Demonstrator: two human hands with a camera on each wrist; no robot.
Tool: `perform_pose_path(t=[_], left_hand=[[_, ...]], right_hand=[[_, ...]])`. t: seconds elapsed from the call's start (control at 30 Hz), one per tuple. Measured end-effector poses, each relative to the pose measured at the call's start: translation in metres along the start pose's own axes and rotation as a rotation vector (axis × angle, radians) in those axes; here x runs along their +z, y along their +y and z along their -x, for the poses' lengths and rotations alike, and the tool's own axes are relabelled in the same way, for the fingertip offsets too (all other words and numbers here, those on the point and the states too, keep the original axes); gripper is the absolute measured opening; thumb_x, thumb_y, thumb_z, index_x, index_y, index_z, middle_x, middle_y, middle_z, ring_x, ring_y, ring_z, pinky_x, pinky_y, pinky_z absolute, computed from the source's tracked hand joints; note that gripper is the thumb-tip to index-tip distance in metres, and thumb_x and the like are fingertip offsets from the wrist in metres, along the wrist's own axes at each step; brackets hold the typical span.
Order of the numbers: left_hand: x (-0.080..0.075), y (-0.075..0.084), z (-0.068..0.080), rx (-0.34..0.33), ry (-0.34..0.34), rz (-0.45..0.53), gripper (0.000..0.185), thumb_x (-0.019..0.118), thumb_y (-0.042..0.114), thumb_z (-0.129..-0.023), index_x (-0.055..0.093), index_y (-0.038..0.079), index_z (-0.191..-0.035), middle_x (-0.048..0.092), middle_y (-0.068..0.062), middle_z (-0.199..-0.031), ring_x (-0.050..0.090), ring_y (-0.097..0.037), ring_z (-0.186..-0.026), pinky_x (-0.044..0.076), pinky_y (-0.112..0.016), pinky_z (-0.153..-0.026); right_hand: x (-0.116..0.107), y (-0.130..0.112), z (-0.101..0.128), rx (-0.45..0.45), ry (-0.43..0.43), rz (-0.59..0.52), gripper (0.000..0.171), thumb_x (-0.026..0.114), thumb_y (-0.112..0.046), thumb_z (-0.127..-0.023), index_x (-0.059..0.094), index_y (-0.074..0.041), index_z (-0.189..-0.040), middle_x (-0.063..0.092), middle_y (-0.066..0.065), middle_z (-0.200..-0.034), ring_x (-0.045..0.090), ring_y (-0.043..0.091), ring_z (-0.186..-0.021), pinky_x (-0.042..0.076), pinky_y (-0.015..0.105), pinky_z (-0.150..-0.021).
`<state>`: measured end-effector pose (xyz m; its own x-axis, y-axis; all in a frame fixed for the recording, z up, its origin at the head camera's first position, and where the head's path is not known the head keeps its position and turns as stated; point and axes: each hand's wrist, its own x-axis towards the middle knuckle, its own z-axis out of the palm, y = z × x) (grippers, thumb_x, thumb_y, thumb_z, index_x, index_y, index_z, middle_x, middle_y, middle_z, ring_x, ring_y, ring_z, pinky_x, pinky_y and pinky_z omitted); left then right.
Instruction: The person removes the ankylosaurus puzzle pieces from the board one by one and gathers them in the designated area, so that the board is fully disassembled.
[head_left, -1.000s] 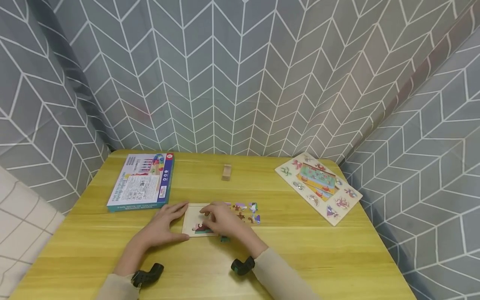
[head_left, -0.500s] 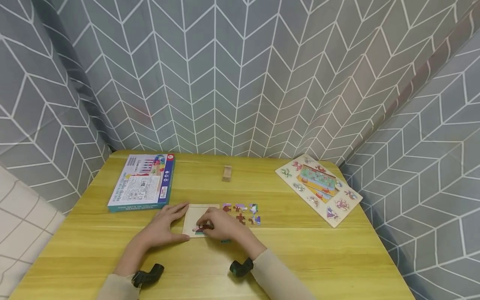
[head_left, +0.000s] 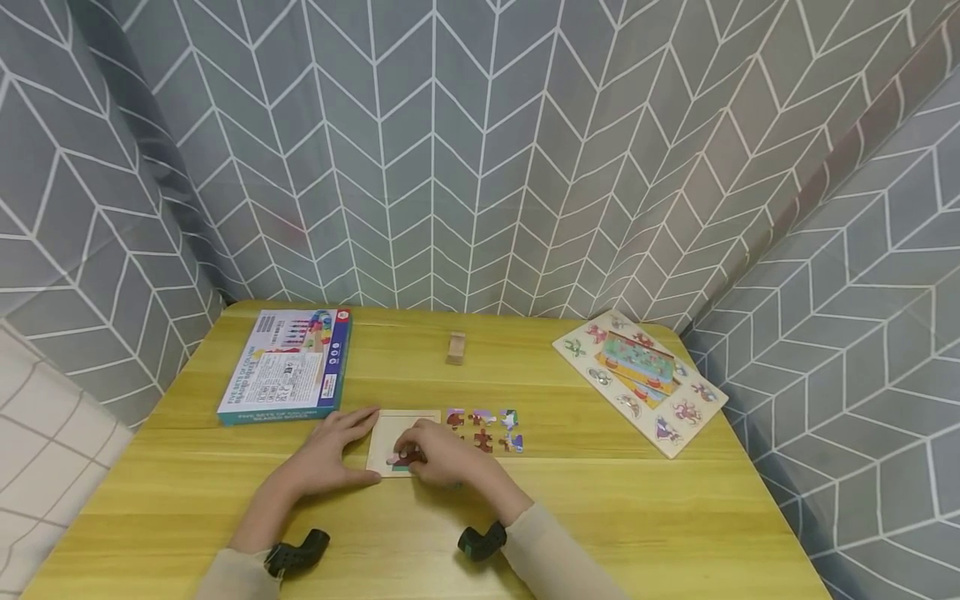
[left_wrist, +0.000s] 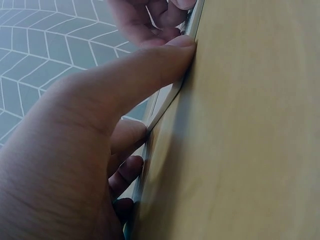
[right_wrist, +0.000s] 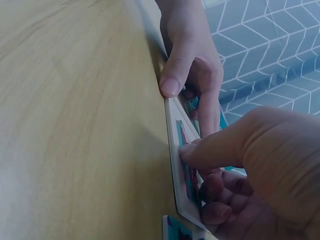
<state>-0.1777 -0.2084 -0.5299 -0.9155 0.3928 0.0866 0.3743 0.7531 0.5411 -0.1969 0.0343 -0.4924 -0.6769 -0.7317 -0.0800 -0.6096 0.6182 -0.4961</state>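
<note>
A square wooden puzzle tray (head_left: 395,427) lies on the table, with joined dark red and teal jigsaw pieces (head_left: 401,461) along its near side. My left hand (head_left: 324,457) holds the tray's left side, thumb at the near corner and fingers at the far one. Over the tray's near right part, my right hand (head_left: 442,451) pinches a jigsaw piece low against the picture. In the right wrist view its thumb (right_wrist: 215,150) rests on the pieces, with the other fingers curled beside it; they hide most of that piece. Several loose jigsaw pieces (head_left: 483,440) lie just right of the tray.
A boxed toy set (head_left: 285,367) lies at the back left of the wooden table (head_left: 637,517). A small wooden block (head_left: 455,348) sits at the back middle. At the right, a board with animal pictures (head_left: 671,429) carries colourful picture cards (head_left: 637,360).
My right hand has lowered and drawn slightly toward the near side of the tray, its fingers closing down on the pieces. My left hand stays at the tray's left side.
</note>
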Motion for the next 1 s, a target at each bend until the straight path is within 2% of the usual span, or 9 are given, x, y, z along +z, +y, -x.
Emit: perform_pose_path(t=[0.4,0.77,1.0], left_hand=[[0.000,-0.003,0.000,0.004,-0.004,0.000,0.103,0.076,0.068,-0.070,0.041,0.017,-0.152,0.035,-0.002,-0.159,0.036,-0.025,-0.128,0.035,-0.058,-0.103],[-0.001,-0.002,-0.002,0.000,-0.008,0.003,0.102,0.077,0.066,-0.071,0.041,0.018,-0.152,0.035,-0.001,-0.159,0.035,-0.025,-0.130,0.035,-0.057,-0.105],[-0.001,0.000,-0.001,-0.008,-0.019,0.012,0.101,0.076,0.066,-0.071,0.041,0.018,-0.153,0.034,-0.002,-0.159,0.033,-0.030,-0.135,0.034,-0.061,-0.105]], right_hand=[[0.004,0.006,0.005,-0.036,0.056,-0.086,0.028,0.069,-0.011,-0.090,0.066,-0.014,-0.117,0.059,-0.005,-0.099,0.050,0.005,-0.083,0.043,0.014,-0.073],[0.002,0.010,0.002,-0.044,0.042,-0.054,0.026,0.068,-0.016,-0.094,0.069,-0.013,-0.120,0.060,-0.005,-0.103,0.048,0.002,-0.082,0.043,0.014,-0.070],[-0.006,0.008,0.013,-0.056,0.133,-0.091,0.029,0.064,-0.017,-0.097,0.067,-0.012,-0.126,0.062,-0.002,-0.111,0.050,0.002,-0.081,0.045,0.014,-0.068]])
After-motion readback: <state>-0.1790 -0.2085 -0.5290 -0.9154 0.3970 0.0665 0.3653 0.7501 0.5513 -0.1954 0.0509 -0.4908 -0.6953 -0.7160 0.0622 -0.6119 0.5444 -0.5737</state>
